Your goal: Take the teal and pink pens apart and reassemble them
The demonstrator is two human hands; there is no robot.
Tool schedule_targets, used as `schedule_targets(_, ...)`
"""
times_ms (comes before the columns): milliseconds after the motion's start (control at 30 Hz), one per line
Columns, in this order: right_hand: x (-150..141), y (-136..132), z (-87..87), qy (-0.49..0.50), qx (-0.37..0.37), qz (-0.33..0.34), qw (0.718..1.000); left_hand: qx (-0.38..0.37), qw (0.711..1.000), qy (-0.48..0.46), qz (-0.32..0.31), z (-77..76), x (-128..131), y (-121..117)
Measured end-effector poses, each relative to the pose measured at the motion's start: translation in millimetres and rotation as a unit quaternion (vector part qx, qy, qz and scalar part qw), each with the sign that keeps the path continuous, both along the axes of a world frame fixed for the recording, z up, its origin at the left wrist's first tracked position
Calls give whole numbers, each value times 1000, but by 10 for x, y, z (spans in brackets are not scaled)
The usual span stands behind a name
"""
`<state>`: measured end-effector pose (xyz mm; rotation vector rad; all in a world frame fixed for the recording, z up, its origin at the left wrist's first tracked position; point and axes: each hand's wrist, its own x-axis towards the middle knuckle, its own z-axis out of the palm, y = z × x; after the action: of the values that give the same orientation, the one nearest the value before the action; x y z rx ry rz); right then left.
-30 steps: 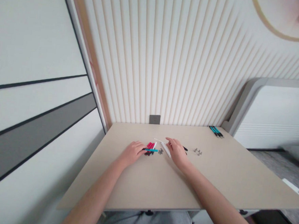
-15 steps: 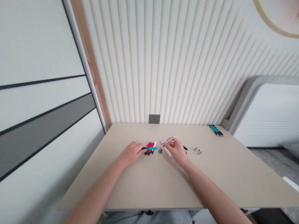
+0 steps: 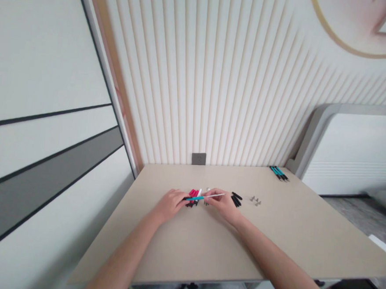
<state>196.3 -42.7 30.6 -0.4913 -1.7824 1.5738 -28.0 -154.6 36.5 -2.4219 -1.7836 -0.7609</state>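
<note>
My left hand (image 3: 170,204) is closed on the black end of a blue pen barrel (image 3: 195,198), which points right above the table. A thin white pen refill (image 3: 216,195) is pinched in my right hand (image 3: 225,206), one end at the barrel's right end. Whether it has entered the barrel I cannot tell. Beneath the blue barrel lie several red pen barrels (image 3: 193,192) with black ends and a white one (image 3: 199,191). Small grey pieces (image 3: 206,203) sit partly hidden by my right hand. To its right are several black tube-shaped pieces (image 3: 236,200).
Several small grey cone-shaped pieces (image 3: 256,201) stand farther right on the beige table (image 3: 186,245). Blue and black pens (image 3: 279,173) lie side by side at its back right corner. A ribbed wall with a socket (image 3: 199,158) borders the back edge.
My right hand has moved the refill left and down, from a slant above the table to nearly in line with the blue barrel. My left hand keeps its hold; the view has tilted slightly up.
</note>
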Motion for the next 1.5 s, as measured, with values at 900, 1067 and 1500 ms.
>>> schedule_targets(900,172,74,-2,-204,353,-83,909,29,999,37,-13,36,-57,-24)
schedule_targets(1067,158,40,-26,-201,403,-89,888,27,999,42,-8,39,-43,-28)
schedule_targets(1500,135,33,40,-179,356,-57,916,15,999,1,31,9,-35,2)
